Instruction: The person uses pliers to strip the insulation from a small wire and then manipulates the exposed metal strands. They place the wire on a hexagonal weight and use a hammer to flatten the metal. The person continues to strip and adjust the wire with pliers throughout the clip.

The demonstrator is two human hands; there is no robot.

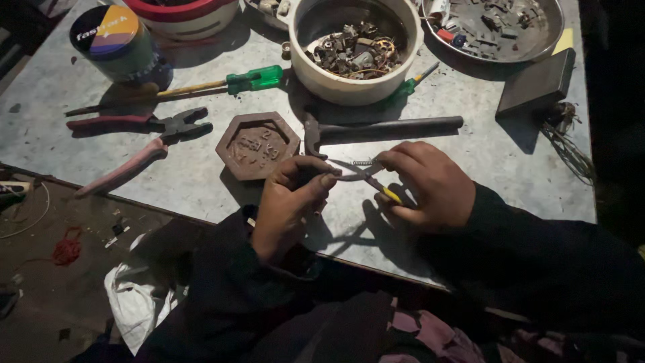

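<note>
My left hand pinches a small dark part at its fingertips, just in front of a brown hexagonal iron weight. My right hand grips a small pair of pliers with yellow handles; their thin jaws point left and meet the part in my left hand. A small coiled spring lies on the grey table right above the jaws. Both hands rest near the table's front edge.
A hammer-like tool with a black handle lies behind my hands. Red-handled pliers, a green-handled screwdriver, a white bowl of metal scraps, a metal dish of parts, a round tin and a dark block stand around.
</note>
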